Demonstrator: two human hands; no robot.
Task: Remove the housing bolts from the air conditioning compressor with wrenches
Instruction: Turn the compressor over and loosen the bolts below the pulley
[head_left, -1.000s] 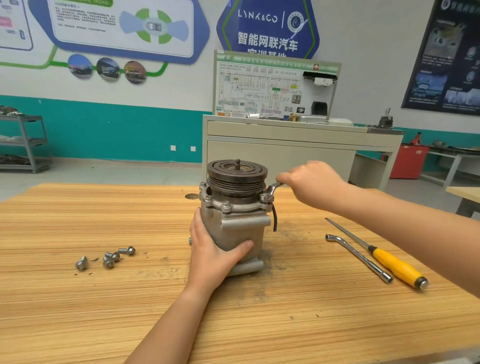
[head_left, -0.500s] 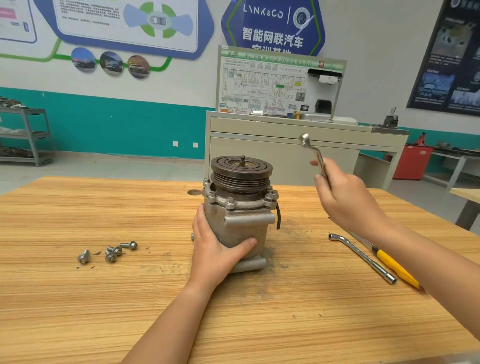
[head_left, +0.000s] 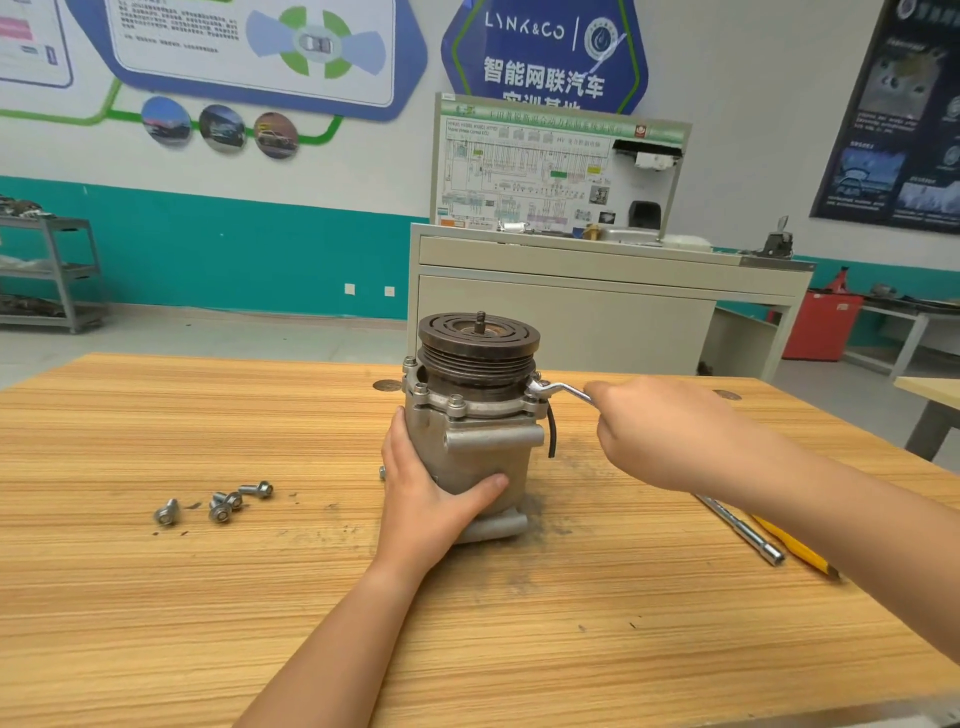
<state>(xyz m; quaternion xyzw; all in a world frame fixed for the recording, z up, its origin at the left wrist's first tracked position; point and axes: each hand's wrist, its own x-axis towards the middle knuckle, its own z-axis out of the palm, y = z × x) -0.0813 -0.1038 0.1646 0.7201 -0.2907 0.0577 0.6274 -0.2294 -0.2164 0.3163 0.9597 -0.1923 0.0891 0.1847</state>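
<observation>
The grey air conditioning compressor (head_left: 480, 447) stands upright on the wooden table (head_left: 260, 597), its dark pulley on top. My left hand (head_left: 431, 493) grips the lower front of its housing. My right hand (head_left: 660, 431) holds a silver wrench (head_left: 561, 389) whose ring end sits on a bolt at the right edge of the housing flange. Several bolts still stand in the flange, one at the front (head_left: 456, 401). Several removed bolts (head_left: 221, 501) lie loose on the table to the left.
An L-shaped socket wrench (head_left: 748, 532) and a yellow-handled screwdriver (head_left: 795, 548) lie on the table under my right forearm. A beige cabinet (head_left: 571, 312) with a wiring board stands behind the table. A grey shelf rack (head_left: 52, 270) is at far left.
My right hand, which had lifted the wrench up off the compressor half a second ago, has brought it back down onto the right flange bolt. My left hand stays on the housing.
</observation>
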